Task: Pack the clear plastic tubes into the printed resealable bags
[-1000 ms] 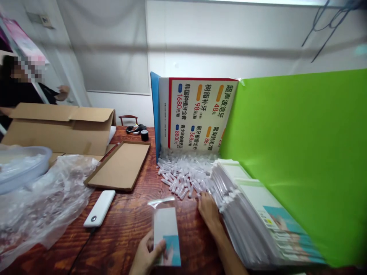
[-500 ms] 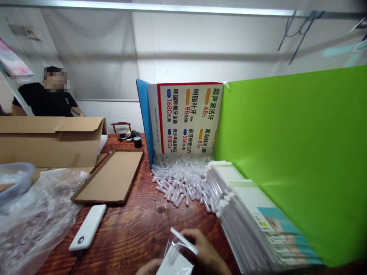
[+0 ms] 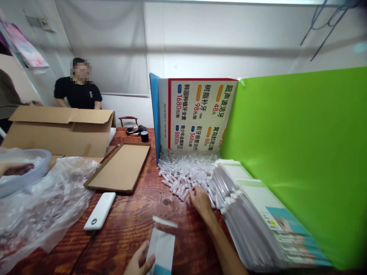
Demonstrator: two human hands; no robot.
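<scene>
Wood tabletop (image 3: 126,225), lower ctr: my L hand (image 3: 141,260) has the packet (image 3: 162,248) pinched; R hand (image 3: 201,202) has gone off it to the tubes (image 3: 186,175) mid-frame, fingertips' grip unclear, so L holds alone.

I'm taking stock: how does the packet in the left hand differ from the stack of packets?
The held packet is a single one; the packet stack holds many. The left hand grips the held packet, while the packet stack rests on the table. Both show white and blue areas.
</scene>
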